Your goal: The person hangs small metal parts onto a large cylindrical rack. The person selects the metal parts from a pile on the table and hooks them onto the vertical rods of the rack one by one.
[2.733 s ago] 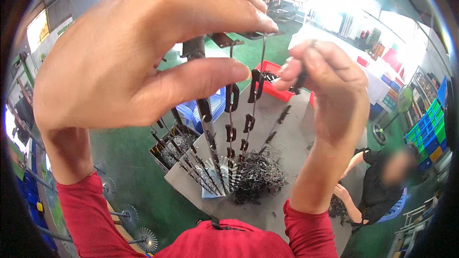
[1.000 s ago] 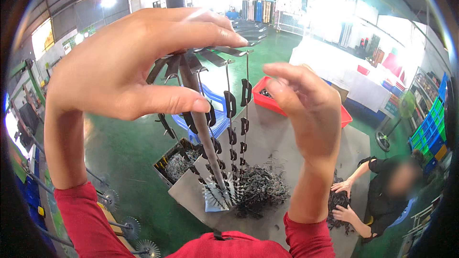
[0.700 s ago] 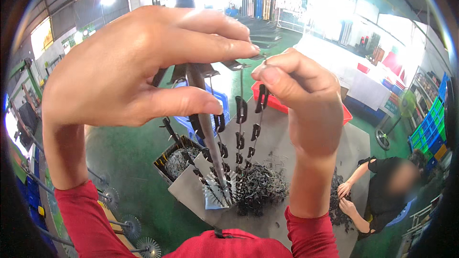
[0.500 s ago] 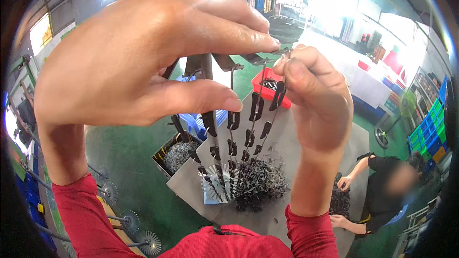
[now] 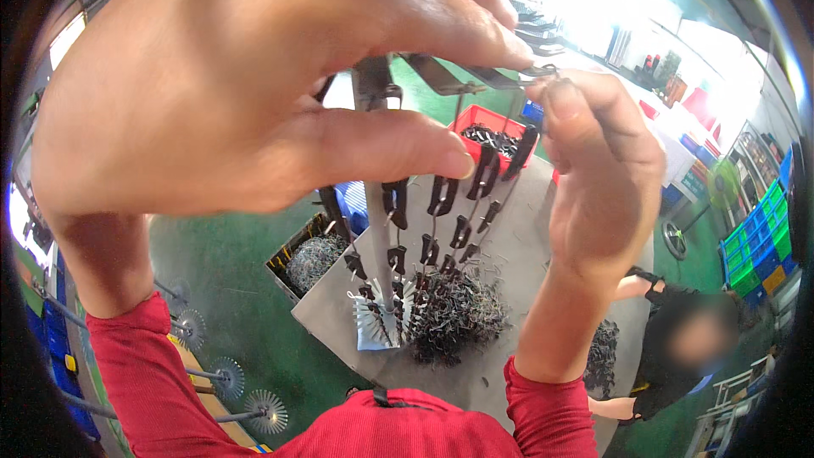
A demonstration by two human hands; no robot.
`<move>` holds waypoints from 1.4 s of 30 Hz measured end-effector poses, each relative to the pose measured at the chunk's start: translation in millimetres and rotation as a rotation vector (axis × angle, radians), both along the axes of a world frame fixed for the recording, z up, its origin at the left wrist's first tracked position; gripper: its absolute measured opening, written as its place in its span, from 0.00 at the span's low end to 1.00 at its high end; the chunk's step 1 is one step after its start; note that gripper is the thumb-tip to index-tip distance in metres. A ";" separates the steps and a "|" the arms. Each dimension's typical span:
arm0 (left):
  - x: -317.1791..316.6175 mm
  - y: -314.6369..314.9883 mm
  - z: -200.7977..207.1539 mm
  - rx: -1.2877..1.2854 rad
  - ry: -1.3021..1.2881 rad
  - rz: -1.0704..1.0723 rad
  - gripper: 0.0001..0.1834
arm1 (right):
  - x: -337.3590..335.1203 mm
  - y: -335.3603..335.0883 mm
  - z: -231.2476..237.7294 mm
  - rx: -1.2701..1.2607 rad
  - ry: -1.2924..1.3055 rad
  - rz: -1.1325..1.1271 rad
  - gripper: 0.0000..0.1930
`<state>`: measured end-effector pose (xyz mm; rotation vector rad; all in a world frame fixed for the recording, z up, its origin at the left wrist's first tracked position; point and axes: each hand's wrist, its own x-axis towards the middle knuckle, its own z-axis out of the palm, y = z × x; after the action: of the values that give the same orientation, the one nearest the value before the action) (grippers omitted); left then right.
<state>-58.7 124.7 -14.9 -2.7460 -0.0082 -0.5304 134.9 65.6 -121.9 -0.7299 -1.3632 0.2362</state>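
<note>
My left hand (image 5: 254, 85) reaches over a dark upright pole (image 5: 370, 89) that bears flat black arms (image 5: 437, 75). Its thumb is well apart from the fingers, and the fingertips touch the end of one arm. At that same tip my right hand (image 5: 602, 144) is closed, thumb and forefinger pinching what looks like a thin wire hook, mostly hidden by the fingers. Strings of black clips (image 5: 442, 195) on wires hang below the arms, between my hands. The left thumb tip lies in front of one string; whether it touches is unclear.
Below are a grey table (image 5: 534, 212), a heap of black clips (image 5: 458, 322) and a pale blue-white packet (image 5: 366, 335). A red basket (image 5: 509, 118) of small parts stands beyond. Left are a crate of wire (image 5: 314, 267) and spiky discs (image 5: 267, 411); right, a co-worker (image 5: 678, 365).
Both hands have shifted to the right in view, and the left looks larger. The arms and hanging clip strings have moved right too. The right-hand pinch stays at the arm's tip.
</note>
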 end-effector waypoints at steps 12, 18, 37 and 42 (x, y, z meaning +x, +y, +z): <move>-1.3 3.4 -0.5 -0.223 0.027 0.066 0.33 | -22.2 13.4 -19.5 0.015 0.201 0.284 0.12; -6.8 -6.9 -8.1 -0.231 0.039 0.106 0.33 | -19.7 0.8 -24.9 -0.096 0.149 0.208 0.12; -17.8 -22.0 -30.7 -0.190 0.033 0.119 0.34 | -12.4 3.2 -56.0 -0.121 0.361 0.775 0.14; -13.9 -28.2 -31.6 -0.007 -0.018 0.104 0.33 | 30.8 -12.8 -56.3 -0.059 0.478 0.785 0.13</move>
<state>-72.6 96.5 -46.5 -2.7294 -0.1563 -0.5273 165.7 52.7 -178.2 -0.1272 -1.1202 1.0080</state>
